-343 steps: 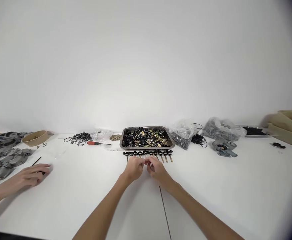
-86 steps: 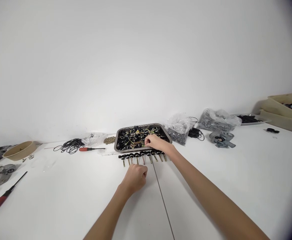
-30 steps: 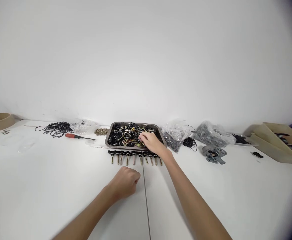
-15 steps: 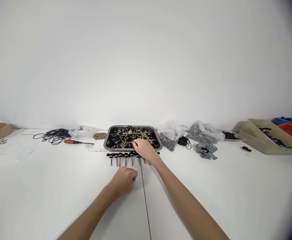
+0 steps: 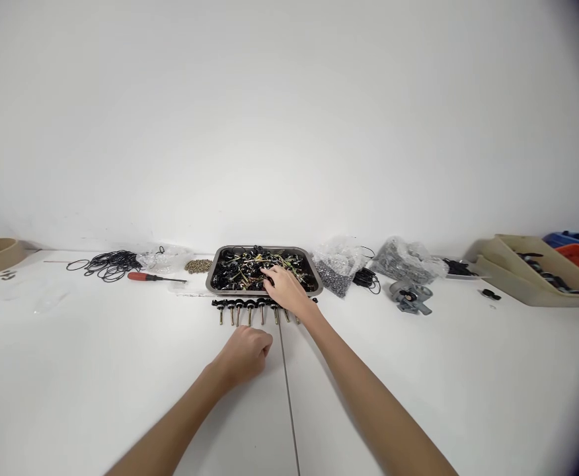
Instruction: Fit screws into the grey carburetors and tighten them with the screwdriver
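A metal tray [image 5: 215, 274] full of black rings and brass pins sits at the back of the white table. My right hand [image 5: 284, 289] reaches into its front right part, fingers curled down among the parts; what they touch is hidden. A row of several brass bolts with black caps [image 5: 244, 309] lies just in front of the tray. My left hand [image 5: 246, 354] rests on the table as a loose fist, a little nearer than the row, and whether it holds anything is hidden.
Left of the tray lie a red-handled screwdriver [image 5: 147, 277], black rubber rings [image 5: 105, 264], a clear bag and a pile of small brass nuts [image 5: 198, 266]. To the right are bags of grey parts [image 5: 406, 260], a grey casting [image 5: 409, 298] and beige bins [image 5: 535, 279].
My right hand has shifted slightly within the tray, from its front edge to a little deeper among the parts. The left fist has stayed put. The view has barely moved.
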`<action>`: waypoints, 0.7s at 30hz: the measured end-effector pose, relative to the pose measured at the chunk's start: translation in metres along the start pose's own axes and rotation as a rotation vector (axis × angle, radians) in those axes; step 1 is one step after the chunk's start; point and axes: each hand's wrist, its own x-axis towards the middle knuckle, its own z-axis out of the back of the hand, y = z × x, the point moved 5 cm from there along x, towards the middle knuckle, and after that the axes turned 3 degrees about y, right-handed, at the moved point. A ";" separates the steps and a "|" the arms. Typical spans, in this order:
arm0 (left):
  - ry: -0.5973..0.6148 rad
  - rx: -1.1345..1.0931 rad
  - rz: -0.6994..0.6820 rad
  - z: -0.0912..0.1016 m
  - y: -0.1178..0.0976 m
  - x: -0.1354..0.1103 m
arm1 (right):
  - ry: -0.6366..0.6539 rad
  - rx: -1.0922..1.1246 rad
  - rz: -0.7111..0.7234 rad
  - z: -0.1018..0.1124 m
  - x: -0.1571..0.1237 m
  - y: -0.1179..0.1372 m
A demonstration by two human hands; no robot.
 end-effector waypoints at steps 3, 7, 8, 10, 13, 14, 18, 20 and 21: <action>-0.019 -0.005 -0.007 0.001 0.000 0.000 | -0.034 -0.027 -0.004 -0.001 -0.001 -0.002; -0.021 -0.006 -0.017 0.001 0.000 0.000 | -0.047 -0.088 -0.044 -0.007 0.003 -0.008; -0.018 -0.005 -0.020 0.001 0.000 0.000 | -0.037 -0.095 -0.050 -0.008 0.004 -0.009; -0.015 -0.003 -0.021 0.001 -0.001 0.001 | -0.029 -0.100 -0.051 -0.010 0.005 -0.011; -0.007 0.000 -0.016 0.001 -0.001 0.001 | -0.021 -0.095 -0.052 -0.011 0.005 -0.012; -0.004 0.001 -0.014 0.001 -0.001 0.000 | -0.020 -0.094 -0.055 -0.011 0.005 -0.012; 0.006 0.003 -0.009 0.001 -0.002 0.000 | -0.012 -0.081 -0.062 -0.010 0.004 -0.010; 0.006 0.005 -0.002 0.002 -0.001 0.000 | 0.026 -0.064 -0.068 -0.010 0.003 -0.009; 0.004 0.006 0.000 0.002 -0.001 0.000 | 0.045 -0.056 -0.069 -0.010 0.003 -0.009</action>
